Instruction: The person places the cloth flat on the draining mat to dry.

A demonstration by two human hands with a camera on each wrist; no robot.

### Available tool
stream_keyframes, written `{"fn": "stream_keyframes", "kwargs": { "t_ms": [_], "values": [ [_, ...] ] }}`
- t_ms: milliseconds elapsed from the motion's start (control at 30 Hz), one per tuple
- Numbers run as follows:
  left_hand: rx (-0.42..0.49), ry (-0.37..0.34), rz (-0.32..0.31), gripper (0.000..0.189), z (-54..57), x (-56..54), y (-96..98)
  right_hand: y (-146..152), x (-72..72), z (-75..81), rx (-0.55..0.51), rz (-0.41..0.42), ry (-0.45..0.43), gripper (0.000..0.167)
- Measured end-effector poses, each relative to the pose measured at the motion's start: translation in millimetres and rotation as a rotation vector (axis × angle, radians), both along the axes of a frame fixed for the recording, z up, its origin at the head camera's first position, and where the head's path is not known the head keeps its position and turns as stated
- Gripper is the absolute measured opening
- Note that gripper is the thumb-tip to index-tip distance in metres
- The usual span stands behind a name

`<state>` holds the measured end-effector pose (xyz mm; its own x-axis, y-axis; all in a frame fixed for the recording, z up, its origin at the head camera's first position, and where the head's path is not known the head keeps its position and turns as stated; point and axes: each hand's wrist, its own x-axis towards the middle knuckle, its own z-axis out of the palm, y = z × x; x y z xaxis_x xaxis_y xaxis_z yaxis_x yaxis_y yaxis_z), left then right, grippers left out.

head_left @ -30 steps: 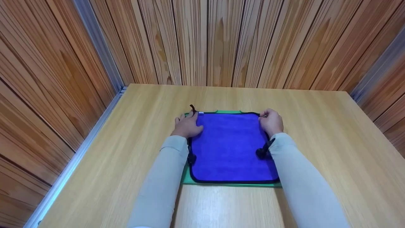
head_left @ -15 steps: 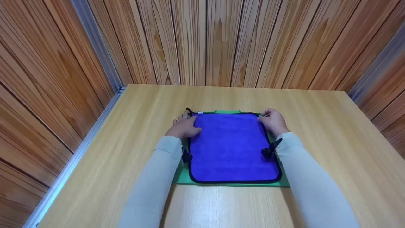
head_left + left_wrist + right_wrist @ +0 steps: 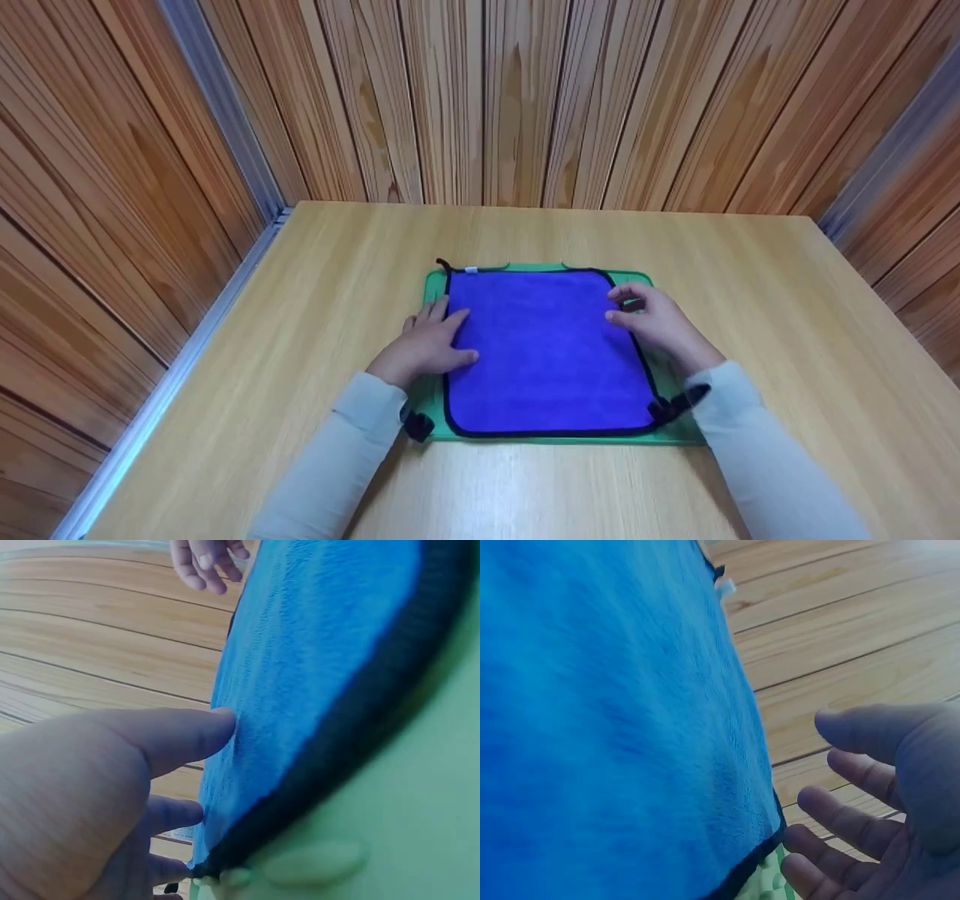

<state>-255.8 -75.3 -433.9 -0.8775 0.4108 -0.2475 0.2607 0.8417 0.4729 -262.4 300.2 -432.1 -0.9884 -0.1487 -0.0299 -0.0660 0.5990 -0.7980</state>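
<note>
A blue towel (image 3: 547, 352) with a black border lies flat over a green board (image 3: 435, 285), whose edges show around it. My left hand (image 3: 427, 345) rests on the towel's left edge with its fingers spread; in the left wrist view its thumb (image 3: 187, 736) touches the blue cloth. At the towel's upper right edge is my right hand (image 3: 660, 322), fingers loosely bent. The right wrist view shows a gap between thumb and fingers, with nothing held there. A small white tag (image 3: 471, 269) and a black loop (image 3: 442, 263) mark the towel's upper left corner.
Both things lie on a light wooden table (image 3: 547, 487). A wood-plank wall (image 3: 517, 105) stands behind it, with more planks at left and right. A metal rail (image 3: 172, 375) runs along the table's left edge.
My left hand has slid from the towel's upper left corner down along its left edge. My right hand has let go of the upper right corner and moved slightly toward me, its fingers parting.
</note>
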Motion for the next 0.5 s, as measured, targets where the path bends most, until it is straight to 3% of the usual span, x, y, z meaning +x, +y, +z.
{"fn": "stream_keyframes", "kwargs": {
  "t_ms": [267, 500],
  "values": [
    [-0.016, 0.027, -0.058, 0.081, -8.6, 22.9, -4.4, 13, 32.5, -3.8, -0.004, 0.054, 0.014, 0.041],
    [0.025, 0.051, -0.105, 0.080, -15.5, 30.1, -13.9, 27, 52.1, -17.4, -0.026, 0.040, 0.003, 0.037]
  ]
}}
